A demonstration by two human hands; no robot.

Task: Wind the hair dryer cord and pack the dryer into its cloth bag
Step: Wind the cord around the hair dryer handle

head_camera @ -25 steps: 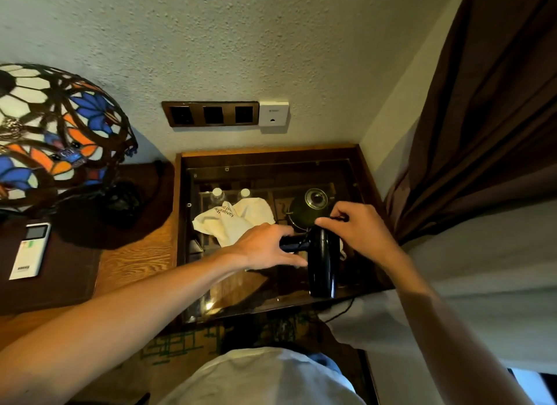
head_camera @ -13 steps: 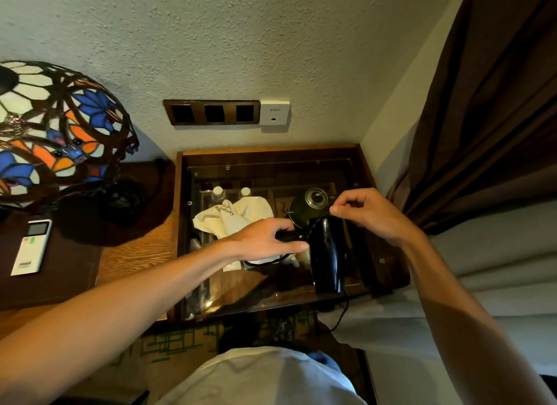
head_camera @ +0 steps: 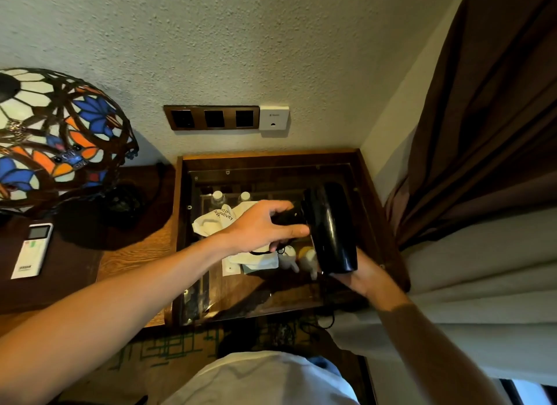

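Now | left hand (head_camera: pixel 262 228) grips glossy black dryer (head_camera: pixel 330 226) handle | right hand (head_camera: pixel 360 276) half-hidden, grip unclear

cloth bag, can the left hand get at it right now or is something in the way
Probably not yet. The left hand is wrapped round the handle of the hair dryer, right above the cloth bag on the glass-topped table. Nothing else blocks it; it would need to let go first.

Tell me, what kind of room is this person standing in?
Probably a hotel bedroom, by the bedside. A stained-glass lamp and a white remote sit on a wooden side table, a glass-topped cabinet holds small water bottles, and brown curtains hang over what looks like white bedding.
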